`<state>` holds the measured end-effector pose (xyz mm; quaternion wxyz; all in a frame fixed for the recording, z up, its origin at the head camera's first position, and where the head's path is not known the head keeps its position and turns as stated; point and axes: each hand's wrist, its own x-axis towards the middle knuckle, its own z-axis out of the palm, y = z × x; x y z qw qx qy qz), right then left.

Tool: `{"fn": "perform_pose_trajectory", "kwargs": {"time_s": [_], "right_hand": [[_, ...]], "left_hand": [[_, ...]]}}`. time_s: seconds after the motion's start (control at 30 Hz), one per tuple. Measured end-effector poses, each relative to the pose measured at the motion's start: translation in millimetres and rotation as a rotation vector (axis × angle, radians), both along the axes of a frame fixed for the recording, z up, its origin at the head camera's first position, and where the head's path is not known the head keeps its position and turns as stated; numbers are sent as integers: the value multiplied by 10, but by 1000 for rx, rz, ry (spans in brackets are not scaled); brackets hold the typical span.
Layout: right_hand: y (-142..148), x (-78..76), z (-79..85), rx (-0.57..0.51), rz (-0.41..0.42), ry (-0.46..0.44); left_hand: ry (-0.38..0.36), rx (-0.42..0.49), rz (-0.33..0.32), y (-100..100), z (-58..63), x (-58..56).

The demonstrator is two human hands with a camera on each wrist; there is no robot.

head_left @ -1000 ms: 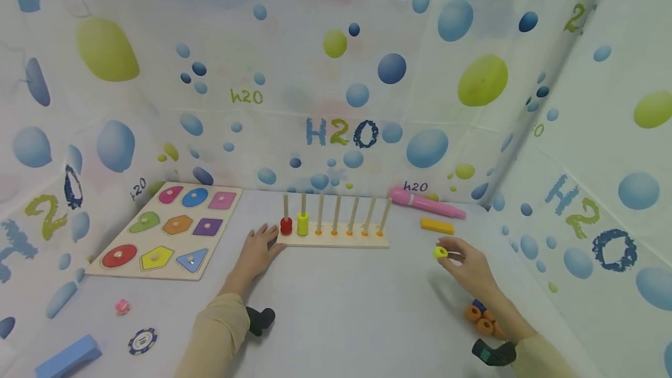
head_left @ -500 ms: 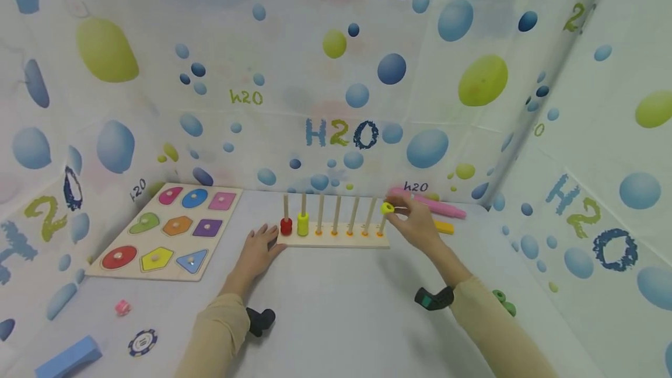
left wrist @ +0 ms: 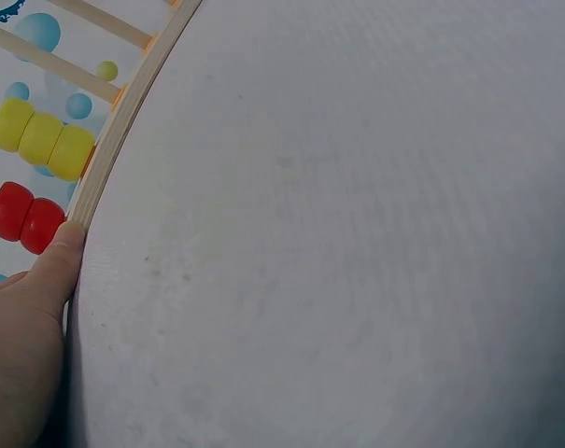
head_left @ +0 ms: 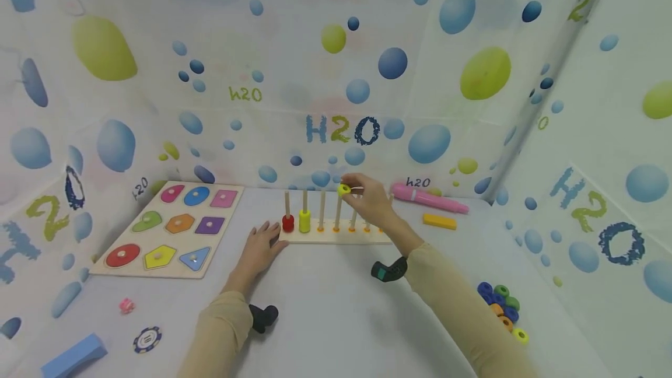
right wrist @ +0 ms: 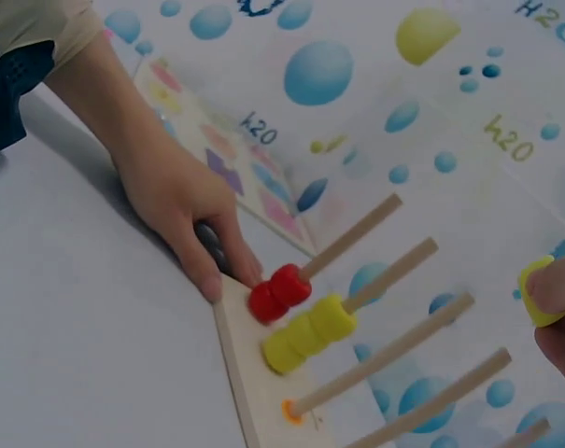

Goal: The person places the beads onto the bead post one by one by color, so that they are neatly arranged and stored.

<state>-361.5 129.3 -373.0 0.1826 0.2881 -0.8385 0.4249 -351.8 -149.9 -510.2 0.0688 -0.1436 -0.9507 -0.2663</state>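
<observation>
A wooden peg board (head_left: 336, 238) stands at the back middle, with several upright pegs. Two red beads (head_left: 288, 223) sit on its leftmost peg and three yellow beads (left wrist: 43, 139) on the second. My left hand (head_left: 259, 248) rests at the board's left end, its thumb touching the front edge in the left wrist view. My right hand (head_left: 371, 202) pinches a loose yellow bead (head_left: 343, 190) between thumb and fingers, near the top of the fourth peg in the head view. In the right wrist view this bead (right wrist: 542, 291) appears apart from the pegs.
At right lies a pile of blue, green, orange and yellow beads (head_left: 497, 303). Behind are a pink pen-shaped object (head_left: 430, 198) and a yellow-orange block (head_left: 439, 221). At left are a shape puzzle (head_left: 149, 239), a pink die (head_left: 126, 305), a chip (head_left: 147, 340) and a blue block (head_left: 74, 357).
My right hand has carried the yellow bead leftward from the table's right side to over the peg board. The bead pile has come into fuller view. My left hand has stayed in place.
</observation>
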Motion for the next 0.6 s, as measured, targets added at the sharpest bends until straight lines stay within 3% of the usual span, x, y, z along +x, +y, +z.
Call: {"fn": "perform_pose_trajectory", "kwargs": {"time_s": [0.27, 0.6], "right_hand": [[-467, -152, -77, 18, 74, 19], [-704, -302, -144, 109, 52, 7]], "left_hand": [[-8, 13, 14, 1, 3, 16], [-24, 4, 29, 5, 4, -1]]}}
